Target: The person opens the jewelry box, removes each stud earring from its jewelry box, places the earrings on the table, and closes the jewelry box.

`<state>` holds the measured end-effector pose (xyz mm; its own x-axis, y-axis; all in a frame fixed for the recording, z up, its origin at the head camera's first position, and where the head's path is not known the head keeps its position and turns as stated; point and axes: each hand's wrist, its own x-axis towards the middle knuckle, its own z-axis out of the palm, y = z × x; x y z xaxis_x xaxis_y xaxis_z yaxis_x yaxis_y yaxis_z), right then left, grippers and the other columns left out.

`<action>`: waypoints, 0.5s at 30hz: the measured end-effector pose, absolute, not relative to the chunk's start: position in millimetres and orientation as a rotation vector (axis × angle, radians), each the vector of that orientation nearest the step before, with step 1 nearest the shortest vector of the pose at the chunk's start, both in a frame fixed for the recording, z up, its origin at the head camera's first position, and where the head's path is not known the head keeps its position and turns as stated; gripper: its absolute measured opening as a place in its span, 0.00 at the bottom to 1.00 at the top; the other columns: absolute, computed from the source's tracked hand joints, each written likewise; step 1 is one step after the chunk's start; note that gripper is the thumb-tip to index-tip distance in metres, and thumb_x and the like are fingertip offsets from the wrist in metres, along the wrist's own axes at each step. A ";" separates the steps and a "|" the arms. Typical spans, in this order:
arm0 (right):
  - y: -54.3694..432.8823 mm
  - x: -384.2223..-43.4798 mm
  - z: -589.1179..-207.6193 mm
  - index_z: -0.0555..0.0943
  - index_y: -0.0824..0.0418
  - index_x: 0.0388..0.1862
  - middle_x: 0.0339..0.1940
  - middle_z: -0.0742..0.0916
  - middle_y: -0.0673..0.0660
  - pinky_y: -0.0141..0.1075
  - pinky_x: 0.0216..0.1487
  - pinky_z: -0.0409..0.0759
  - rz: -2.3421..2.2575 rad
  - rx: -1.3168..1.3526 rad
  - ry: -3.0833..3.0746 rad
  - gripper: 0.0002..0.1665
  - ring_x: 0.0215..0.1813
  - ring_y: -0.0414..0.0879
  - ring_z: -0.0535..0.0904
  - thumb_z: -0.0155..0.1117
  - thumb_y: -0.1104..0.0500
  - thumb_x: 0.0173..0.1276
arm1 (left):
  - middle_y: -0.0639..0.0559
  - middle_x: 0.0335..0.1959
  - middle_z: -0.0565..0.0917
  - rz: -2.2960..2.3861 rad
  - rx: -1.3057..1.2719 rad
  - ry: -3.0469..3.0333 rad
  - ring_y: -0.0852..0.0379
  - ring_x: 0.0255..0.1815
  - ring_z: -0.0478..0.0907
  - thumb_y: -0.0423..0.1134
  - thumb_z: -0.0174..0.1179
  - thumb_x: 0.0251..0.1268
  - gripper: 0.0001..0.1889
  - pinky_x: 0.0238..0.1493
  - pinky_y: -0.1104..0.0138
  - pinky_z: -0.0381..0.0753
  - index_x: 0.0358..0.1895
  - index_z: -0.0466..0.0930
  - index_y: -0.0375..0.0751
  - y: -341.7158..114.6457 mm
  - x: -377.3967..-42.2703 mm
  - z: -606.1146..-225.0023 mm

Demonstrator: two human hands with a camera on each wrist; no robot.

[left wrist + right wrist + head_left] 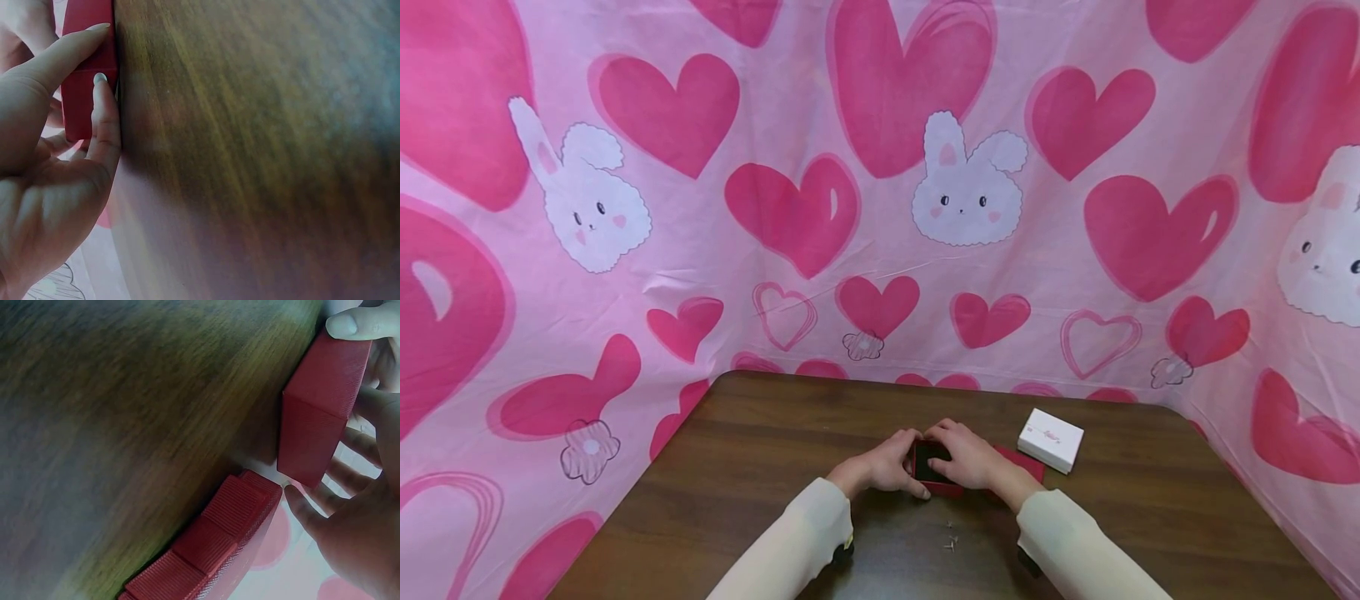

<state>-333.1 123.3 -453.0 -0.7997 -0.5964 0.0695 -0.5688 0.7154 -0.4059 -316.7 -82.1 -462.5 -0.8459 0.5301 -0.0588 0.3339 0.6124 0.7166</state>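
A small open red box (942,490) with a black lining (925,468) sits on the table between both hands. My left hand (886,465) grips its left end, the thumb along the near wall and other fingers round the side, as the left wrist view also shows. My right hand (968,460) lies over the box's right part, thumb over the black lining and fingers reaching behind the far wall; its fingertips are partly hidden. Beside that hand lies a red lid (206,544) with a ribbed ribbon, apart from the box.
A white box (1051,440) with pink lettering stands to the right, beside the red lid. Some tiny shiny pieces (951,546) lie on the brown wooden table (760,467) nearer me. A pink cloth with hearts and rabbits (865,250) hangs around the table's far side.
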 end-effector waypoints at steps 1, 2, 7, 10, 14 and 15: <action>123.3 -333.1 -453.1 0.80 0.59 0.63 0.58 0.80 0.57 0.56 0.64 0.75 -0.643 -0.968 2.848 0.23 0.60 0.53 0.76 0.69 0.57 0.70 | 0.49 0.53 0.73 1.061 0.700 2.574 0.58 0.50 0.71 0.42 0.80 0.52 0.39 0.61 0.59 0.74 0.66 0.68 0.41 -82.1 -316.9 -462.6; 123.2 -333.1 -452.9 0.80 0.59 0.62 0.57 0.80 0.57 0.56 0.64 0.75 -0.648 -0.973 2.850 0.23 0.59 0.53 0.76 0.69 0.57 0.70 | 0.49 0.52 0.73 1.059 0.700 2.574 0.58 0.50 0.71 0.42 0.80 0.52 0.39 0.61 0.59 0.74 0.66 0.68 0.41 -82.2 -316.9 -462.3; 123.0 -332.9 -451.2 0.82 0.59 0.59 0.55 0.80 0.56 0.55 0.63 0.76 -0.656 -1.023 2.884 0.23 0.58 0.53 0.76 0.73 0.57 0.66 | 0.49 0.52 0.73 1.056 0.708 2.577 0.58 0.49 0.71 0.41 0.80 0.51 0.39 0.61 0.59 0.74 0.65 0.68 0.41 -82.3 -316.2 -460.6; 122.5 -332.8 -450.2 0.83 0.59 0.57 0.54 0.81 0.55 0.54 0.63 0.76 -0.654 -1.056 2.912 0.23 0.57 0.53 0.75 0.75 0.58 0.63 | 0.50 0.51 0.73 1.056 0.711 2.582 0.58 0.49 0.71 0.41 0.80 0.51 0.39 0.60 0.60 0.74 0.64 0.68 0.41 -82.0 -315.8 -460.5; 121.8 -331.8 -449.6 0.84 0.60 0.54 0.51 0.82 0.55 0.55 0.62 0.75 -0.665 -1.074 2.933 0.22 0.56 0.53 0.75 0.77 0.58 0.62 | 0.50 0.50 0.73 1.060 0.720 2.585 0.58 0.48 0.71 0.41 0.80 0.51 0.38 0.58 0.61 0.74 0.63 0.69 0.41 -82.0 -315.8 -461.0; 121.7 -331.2 -449.5 0.84 0.59 0.54 0.51 0.82 0.55 0.56 0.61 0.75 -0.664 -1.073 2.938 0.22 0.56 0.53 0.76 0.77 0.58 0.62 | 0.50 0.50 0.73 1.063 0.720 2.583 0.58 0.48 0.71 0.41 0.80 0.51 0.38 0.58 0.61 0.74 0.63 0.69 0.41 -82.1 -315.8 -461.0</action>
<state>-331.2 121.7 -449.5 -0.7735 -0.6045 0.1903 -0.6277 0.6890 -0.3624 -315.8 -82.1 -461.0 -0.8446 0.5334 -0.0465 0.3464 0.6105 0.7123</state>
